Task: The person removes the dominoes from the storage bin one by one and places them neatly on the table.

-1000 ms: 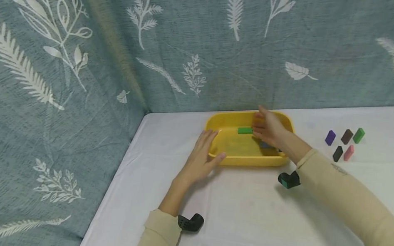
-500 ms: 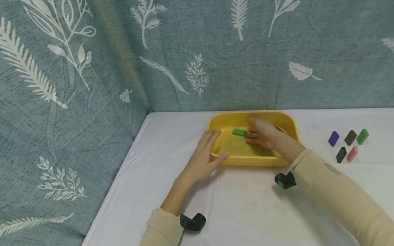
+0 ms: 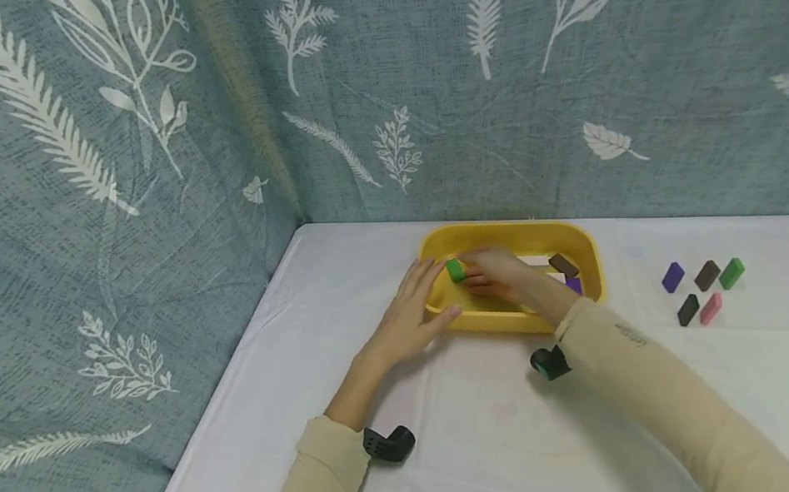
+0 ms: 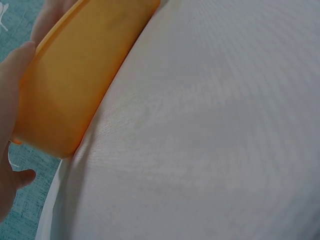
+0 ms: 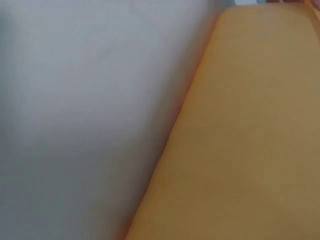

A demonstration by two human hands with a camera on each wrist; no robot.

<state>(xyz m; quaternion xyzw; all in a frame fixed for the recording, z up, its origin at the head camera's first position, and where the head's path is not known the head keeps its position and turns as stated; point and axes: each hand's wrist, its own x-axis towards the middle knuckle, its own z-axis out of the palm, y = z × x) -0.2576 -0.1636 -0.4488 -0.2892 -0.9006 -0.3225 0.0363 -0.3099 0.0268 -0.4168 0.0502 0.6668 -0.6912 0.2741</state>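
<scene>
A yellow tray (image 3: 490,321) stands on the white cloth near the back curtain. My left hand (image 3: 403,314) rests at its left end, fingers spread along the rim and thumb at the front corner. In the left wrist view, fingers (image 4: 7,85) touch the tray's wall (image 4: 75,85). Inside the tray my right hand (image 3: 504,276) holds a small green block (image 3: 455,270) at its fingertips, close to the left wall. A brown block (image 3: 563,265), a purple block (image 3: 574,285) and a white block (image 3: 535,260) lie toward the tray's right end, partly behind the hand.
Right of the tray, small blocks stand on the cloth: purple (image 3: 673,278), brown (image 3: 707,276), green (image 3: 732,273), black (image 3: 688,310) and pink (image 3: 711,309). A patterned teal curtain (image 3: 419,73) rises behind and to the left. The tray's outer wall (image 5: 240,125) fills much of the right wrist view.
My right hand has moved left inside the tray, and the green block has shifted left and turned with it. Blocks at the right end have come into view. The left hand stays at the rim.
</scene>
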